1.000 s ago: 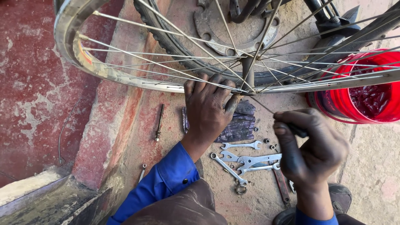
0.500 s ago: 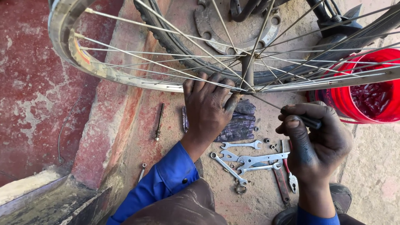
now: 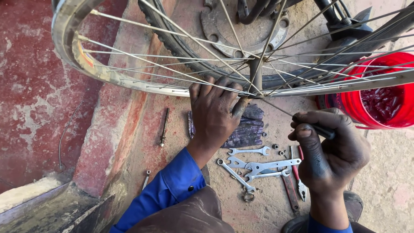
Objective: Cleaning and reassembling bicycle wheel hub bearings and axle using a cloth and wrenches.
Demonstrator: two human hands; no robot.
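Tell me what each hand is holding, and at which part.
The left hand grips the silver metal wheel rim at its lower edge. The right hand holds a thin dark tool by its handle, its thin shaft reaching the spokes.

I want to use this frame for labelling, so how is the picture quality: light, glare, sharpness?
Head view: even daylight with soft shadows; both hands, left and right, and the wrenches are sharp; bright glare runs along the wheel rim; the rim looks bowed near the edge, perhaps wide-lens distortion.
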